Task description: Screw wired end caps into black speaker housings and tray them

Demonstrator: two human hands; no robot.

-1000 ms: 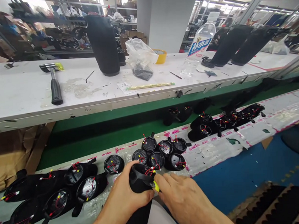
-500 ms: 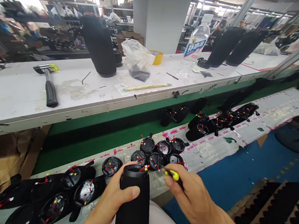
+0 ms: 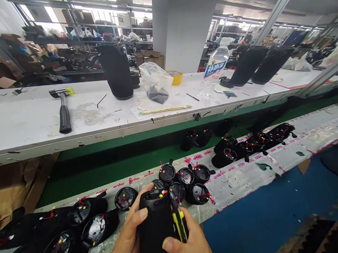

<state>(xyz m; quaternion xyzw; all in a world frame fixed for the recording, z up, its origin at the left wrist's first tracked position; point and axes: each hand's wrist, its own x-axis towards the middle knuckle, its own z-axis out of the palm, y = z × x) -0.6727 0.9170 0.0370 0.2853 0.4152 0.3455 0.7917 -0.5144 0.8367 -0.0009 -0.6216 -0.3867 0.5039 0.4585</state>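
Observation:
A black fabric-covered cylinder (image 3: pixel 156 225) with red wires at its open top stands upright at the bottom centre. My left hand (image 3: pixel 129 238) is wrapped round its left side. My right hand (image 3: pixel 189 242) presses against its right side and grips a yellow-and-black tool (image 3: pixel 180 225) alongside it. Just beyond lies a cluster of round black parts with red wires (image 3: pixel 185 176) on a plastic-covered surface.
More black wired parts lie at the lower left (image 3: pixel 63 230) and at the right (image 3: pixel 252 143). A green belt (image 3: pixel 108 160) runs behind. The white bench (image 3: pixel 29 122) holds a hammer (image 3: pixel 63 109), a tall black cylinder (image 3: pixel 116 70), a plastic bag (image 3: pixel 155 82) and a water bottle (image 3: pixel 213 71).
The cylinder has been tipped upright in my left hand. My right hand drew back from its open top and now lies against its side with the yellow tool.

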